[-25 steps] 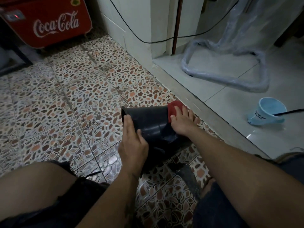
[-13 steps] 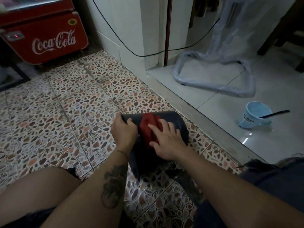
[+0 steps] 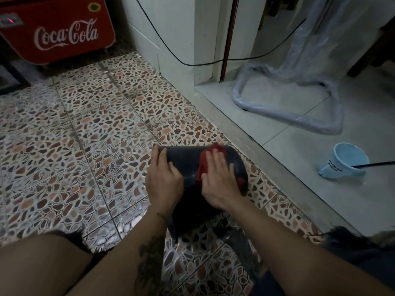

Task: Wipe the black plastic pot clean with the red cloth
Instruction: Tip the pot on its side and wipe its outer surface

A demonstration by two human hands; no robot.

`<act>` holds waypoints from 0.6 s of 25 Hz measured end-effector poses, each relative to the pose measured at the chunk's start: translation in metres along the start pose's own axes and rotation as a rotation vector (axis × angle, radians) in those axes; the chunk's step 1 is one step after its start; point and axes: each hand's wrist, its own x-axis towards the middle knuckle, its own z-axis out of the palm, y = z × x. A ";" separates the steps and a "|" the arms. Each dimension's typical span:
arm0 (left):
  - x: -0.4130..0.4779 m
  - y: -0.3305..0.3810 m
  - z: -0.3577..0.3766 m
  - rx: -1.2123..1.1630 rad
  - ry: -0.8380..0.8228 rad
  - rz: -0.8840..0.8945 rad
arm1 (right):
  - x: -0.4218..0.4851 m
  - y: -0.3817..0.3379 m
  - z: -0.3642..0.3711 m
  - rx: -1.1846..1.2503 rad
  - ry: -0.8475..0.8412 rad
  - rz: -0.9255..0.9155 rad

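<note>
A person is sitting low over a floor [image 3: 89, 129] made of little brown and orange stone shapes. The black plastic pot [image 3: 188, 163] is lying on its side on this floor, right in front of the person, close to a grey step [image 3: 267, 154] that is leading to a room with pale tiles.

The left hand [image 3: 163, 180] is holding the pot on its left side. The fingers [image 3: 161, 155] are reaching up to the far edge of the pot, and the thumb is lying across the dark wall. This hand is gripping the pot.

The right hand [image 3: 218, 180] is lying flat and spread on the red cloth [image 3: 206, 165]. It is pressing the cloth down on the top of the pot, not closing around it. Some red is sticking out past the fingertips and some is hanging down on the right side.

A dark drawing is showing on the left forearm [image 3: 149, 259].

A light blue cup [image 3: 342, 161] is sitting on the pale tiles, well apart from the pot, with a thin black stick [image 3: 376, 164] poking out of it. A red Coca-Cola cooler [image 3: 57, 33] is standing far back on the left. A black wire [image 3: 192, 64] is hanging along the white wall.
</note>
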 end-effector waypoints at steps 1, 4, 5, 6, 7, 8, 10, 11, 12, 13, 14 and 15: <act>0.004 -0.002 0.001 -0.033 0.006 -0.005 | -0.002 -0.010 0.004 -0.006 -0.012 -0.092; 0.016 -0.006 0.001 -0.082 0.006 -0.022 | 0.006 -0.016 0.006 -0.045 0.007 -0.178; 0.021 -0.006 0.001 -0.078 0.001 -0.033 | 0.011 -0.009 0.006 -0.064 0.032 -0.154; 0.025 -0.005 0.000 -0.070 -0.008 -0.045 | 0.017 0.000 0.005 -0.074 0.061 -0.108; 0.029 -0.003 -0.001 -0.064 -0.018 -0.055 | 0.022 0.012 0.004 -0.078 0.091 -0.042; 0.033 -0.002 -0.002 -0.064 -0.028 -0.061 | 0.027 0.024 0.002 -0.085 0.119 0.036; 0.038 0.001 -0.001 -0.069 -0.034 -0.075 | 0.037 0.050 -0.005 -0.112 0.123 0.181; 0.041 0.002 0.000 -0.076 -0.032 -0.085 | 0.041 0.058 -0.009 -0.113 0.105 0.235; 0.043 0.003 0.001 -0.088 -0.032 -0.098 | 0.043 0.061 -0.010 -0.101 0.092 0.272; 0.046 0.003 0.002 -0.103 -0.034 -0.110 | 0.044 0.058 -0.010 -0.086 0.091 0.287; 0.049 0.004 0.004 -0.123 -0.034 -0.123 | 0.042 0.047 -0.006 -0.065 0.097 0.275; 0.052 0.004 0.005 -0.145 -0.034 -0.136 | 0.037 0.031 -0.001 -0.038 0.106 0.223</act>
